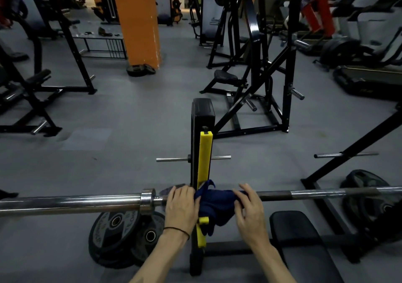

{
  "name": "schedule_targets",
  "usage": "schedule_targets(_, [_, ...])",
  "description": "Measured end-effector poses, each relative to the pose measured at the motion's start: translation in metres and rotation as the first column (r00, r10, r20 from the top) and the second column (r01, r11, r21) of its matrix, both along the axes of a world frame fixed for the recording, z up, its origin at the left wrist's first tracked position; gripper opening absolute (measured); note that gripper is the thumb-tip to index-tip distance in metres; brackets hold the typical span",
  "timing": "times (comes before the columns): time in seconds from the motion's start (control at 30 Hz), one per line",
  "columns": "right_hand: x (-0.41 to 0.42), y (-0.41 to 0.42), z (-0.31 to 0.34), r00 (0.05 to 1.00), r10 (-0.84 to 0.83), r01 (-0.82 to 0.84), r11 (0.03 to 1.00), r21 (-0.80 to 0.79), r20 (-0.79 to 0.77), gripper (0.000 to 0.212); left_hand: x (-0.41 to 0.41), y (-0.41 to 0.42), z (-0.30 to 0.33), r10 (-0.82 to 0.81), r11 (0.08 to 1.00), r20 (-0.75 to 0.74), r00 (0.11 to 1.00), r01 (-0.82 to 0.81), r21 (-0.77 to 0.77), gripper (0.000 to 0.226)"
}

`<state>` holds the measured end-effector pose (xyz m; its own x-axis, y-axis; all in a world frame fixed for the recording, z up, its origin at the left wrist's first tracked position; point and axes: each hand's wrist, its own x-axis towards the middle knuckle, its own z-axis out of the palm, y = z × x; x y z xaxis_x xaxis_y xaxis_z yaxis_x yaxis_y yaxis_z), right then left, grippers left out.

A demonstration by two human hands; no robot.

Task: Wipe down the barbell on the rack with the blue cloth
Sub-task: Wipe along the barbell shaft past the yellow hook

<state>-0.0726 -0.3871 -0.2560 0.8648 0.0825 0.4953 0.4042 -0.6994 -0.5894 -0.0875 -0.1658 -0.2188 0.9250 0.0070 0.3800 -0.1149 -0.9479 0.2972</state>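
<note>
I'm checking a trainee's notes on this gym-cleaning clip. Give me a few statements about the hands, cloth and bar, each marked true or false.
1. The blue cloth is draped over the barbell beside the yellow-faced rack upright. True.
2. The left hand is lifting a weight plate off the floor. False: it rests on the bar by the cloth's left edge; the plates lie on the floor below.
3. The right hand is on the cloth's right end. True.
4. A plate is loaded on the bar's left sleeve. False: the sleeve is bare.
5. The padded bench lies to the right of the hands. True.
</note>
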Motion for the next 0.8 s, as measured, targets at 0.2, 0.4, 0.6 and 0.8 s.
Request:
schedule_targets(0.2, [0.019, -0.03, 0.003, 0.997, -0.074, 0.074, 0.992, -0.101, -0.003, 0.042, -0.004, 0.058, 0.009, 0.125, 0.948, 0.073, 0.989, -0.141, 0.287, 0.03])
schedule_targets(0.4, [0.026, -0.03, -0.01, 0.995, -0.093, 0.082, 0.956, -0.282, -0.027, 0.046, -0.009, 0.081, 0.0, 0.145, 0.943, 0.174, 0.974, -0.19, 0.274, 0.041])
schedule_targets(0.6, [0.027, -0.033, -0.014, 0.995, -0.095, 0.092, 0.919, -0.384, 0.012, 0.048, -0.018, 0.012, -0.011, -0.076, 0.993, 0.149, 0.986, 0.061, 0.104, 0.029])
schedule_targets(0.8, [0.029, -0.025, -0.011, 0.997, -0.068, 0.081, 0.895, -0.439, 0.044, 0.053, -0.002, 0.039, -0.022, 0.08, 0.978, -0.114, 0.99, -0.056, 0.199, 0.074])
